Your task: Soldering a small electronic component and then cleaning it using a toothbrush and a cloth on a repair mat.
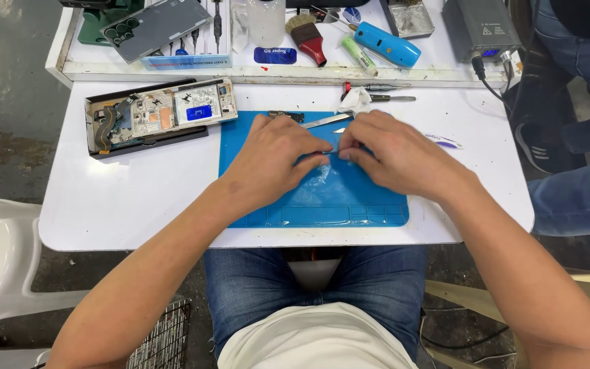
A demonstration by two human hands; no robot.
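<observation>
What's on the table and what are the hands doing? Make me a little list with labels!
Left hand: pinching a small clear plastic piece
Right hand: fingertips meet the left hand's, over the same piece
Under the hands: blue work mat on a white table
Left of the mat: opened phone, its inside parts showing
Behind the hands: metal tweezers
Back shelf: red-handled brush, blue pen-shaped tool
Right edge: another person's leg in jeans
</observation>
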